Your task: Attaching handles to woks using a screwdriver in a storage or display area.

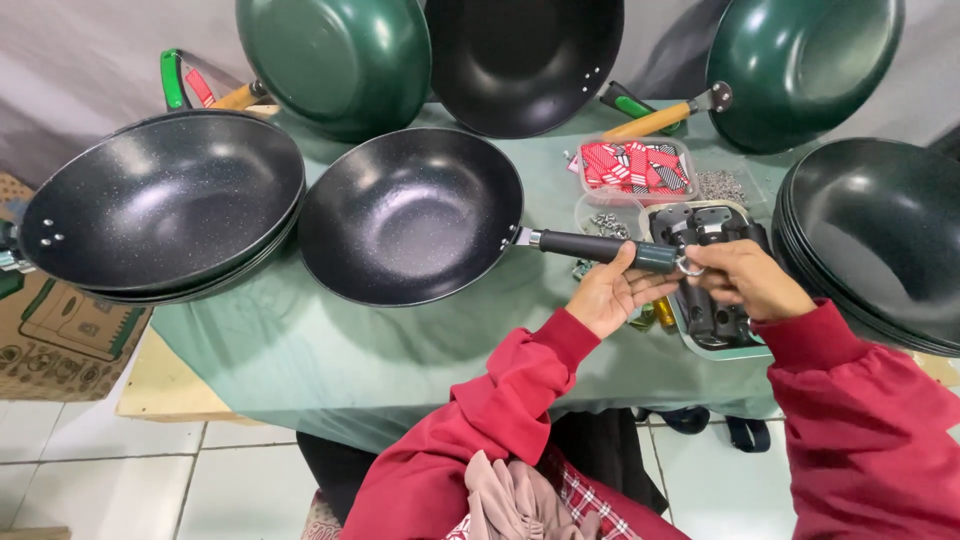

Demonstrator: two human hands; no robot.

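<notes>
The left hand [612, 296] was closed around the dark handle [600, 246] of the black wok [410, 215] near the table's [300, 350] front edge. The right hand [745, 278] pinched the metal ring [690, 266] at the handle's end. A slipped pinch could drop the ring into the tray [690, 335].

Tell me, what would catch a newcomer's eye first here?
Probably the dark speckled wok in the middle of the green-covered table, ringed by more woks, such as the stack at the left. Next, the two hands at its handle: the left hand grips it, while the right hand pinches a small metal ring at its end.
</notes>
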